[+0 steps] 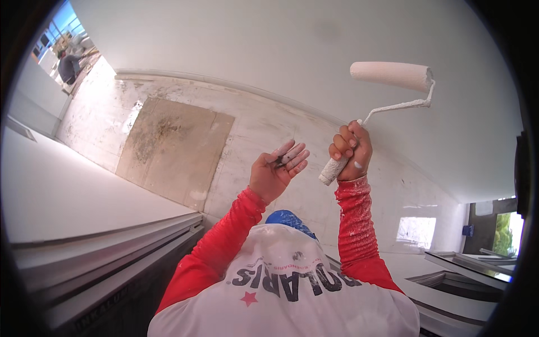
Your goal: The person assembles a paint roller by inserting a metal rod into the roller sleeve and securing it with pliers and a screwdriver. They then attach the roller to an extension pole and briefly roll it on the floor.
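Note:
A paint roller (391, 77) with a pale, whitish sleeve is up in front of the wall, its bent wire frame coated in white paint. My right hand (352, 150) is closed around its paint-crusted handle (332, 170), whose lower end sticks out below the fist. To the left, my left hand (278, 172) is held out over the floor, fingers stretched and palm partly showing. White paint and a dark smudge mark those fingers, and I see nothing held in them. Both red sleeves are spattered with white, the right one more heavily.
A white wall (236, 39) runs along the far side, with a baseboard (224, 90) at its foot. Brown cardboard (177, 151) lies on the stained floor. Grey frames (106, 238) lean at the lower left, more frames (460, 281) at the lower right. Another person (68, 66) crouches far left.

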Demonstrator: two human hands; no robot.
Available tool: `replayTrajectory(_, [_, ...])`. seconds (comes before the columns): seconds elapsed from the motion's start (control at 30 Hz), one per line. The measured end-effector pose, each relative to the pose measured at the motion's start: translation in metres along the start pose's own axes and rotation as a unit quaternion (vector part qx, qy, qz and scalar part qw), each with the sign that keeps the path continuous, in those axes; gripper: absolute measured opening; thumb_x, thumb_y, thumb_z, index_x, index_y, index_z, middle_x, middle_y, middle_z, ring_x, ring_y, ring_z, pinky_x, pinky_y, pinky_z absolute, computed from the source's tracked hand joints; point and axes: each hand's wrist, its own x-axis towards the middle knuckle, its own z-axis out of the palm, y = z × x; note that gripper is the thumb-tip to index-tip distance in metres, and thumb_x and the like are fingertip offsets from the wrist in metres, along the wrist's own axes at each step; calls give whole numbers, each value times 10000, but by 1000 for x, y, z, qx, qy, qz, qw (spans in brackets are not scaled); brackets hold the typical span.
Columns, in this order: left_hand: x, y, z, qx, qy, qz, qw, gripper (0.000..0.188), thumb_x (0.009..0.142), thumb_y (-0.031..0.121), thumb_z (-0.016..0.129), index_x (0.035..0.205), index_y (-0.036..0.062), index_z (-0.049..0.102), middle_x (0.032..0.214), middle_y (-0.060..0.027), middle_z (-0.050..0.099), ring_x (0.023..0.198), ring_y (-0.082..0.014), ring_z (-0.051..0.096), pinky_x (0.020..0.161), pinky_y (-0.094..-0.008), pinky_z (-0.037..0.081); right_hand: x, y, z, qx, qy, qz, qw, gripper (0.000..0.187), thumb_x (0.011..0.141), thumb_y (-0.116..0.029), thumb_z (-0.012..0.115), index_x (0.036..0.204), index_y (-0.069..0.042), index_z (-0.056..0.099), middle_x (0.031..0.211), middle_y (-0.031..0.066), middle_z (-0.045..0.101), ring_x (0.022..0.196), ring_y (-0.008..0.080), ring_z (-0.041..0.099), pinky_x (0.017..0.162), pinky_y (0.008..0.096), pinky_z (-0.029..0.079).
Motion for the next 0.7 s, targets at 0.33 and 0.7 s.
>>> replayTrajectory(0.33, [225, -83, -55, 749, -11, 90, 656, 553, 992, 312, 574, 1444, 24, 433, 1482, -172, 462, 1336, -338, 477, 1107, -395, 361, 78, -118, -142, 477, -25, 34, 878, 260, 982, -178, 508, 732, -137, 449, 624, -55, 413, 514, 82, 428, 532, 279, 442])
replayTrajectory(0.7, [375, -261, 105, 702, -269, -37, 659, 262, 1011, 167, 577, 1158, -43, 627, 1061, -109, 717, 1034, -170, 659, 923, -309, 495, 98, -215, -380, 189, 222, -316, 903, 158, 964, -129, 499, 814, -103, 457, 739, -18, 499, 685, 121, 533, 658, 247, 494])
